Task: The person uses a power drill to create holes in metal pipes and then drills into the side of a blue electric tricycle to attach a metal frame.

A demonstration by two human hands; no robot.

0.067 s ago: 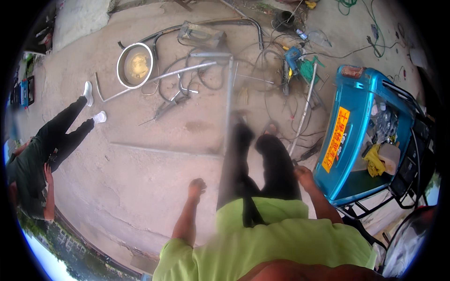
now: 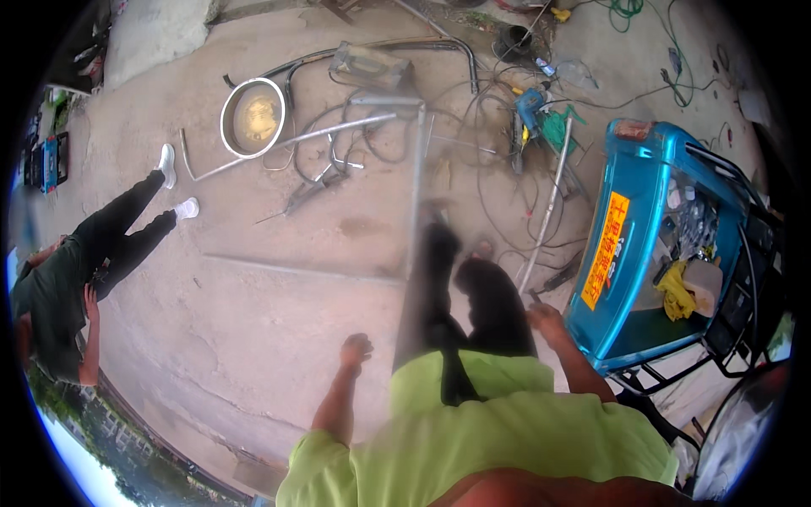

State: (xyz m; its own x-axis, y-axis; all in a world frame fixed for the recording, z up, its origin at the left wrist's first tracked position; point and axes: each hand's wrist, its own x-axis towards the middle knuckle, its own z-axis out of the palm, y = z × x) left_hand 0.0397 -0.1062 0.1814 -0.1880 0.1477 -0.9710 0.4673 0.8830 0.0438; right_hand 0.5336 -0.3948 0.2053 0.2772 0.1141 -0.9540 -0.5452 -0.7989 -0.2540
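Left hand hangs loosely closed over outdoor concrete ground; right hand, grip unclear, has a dark object at its fingertips, a metal pipe just beyond.

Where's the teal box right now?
In the head view, the teal box is at the right, just right of the person's right hand and of the pale metal tube.
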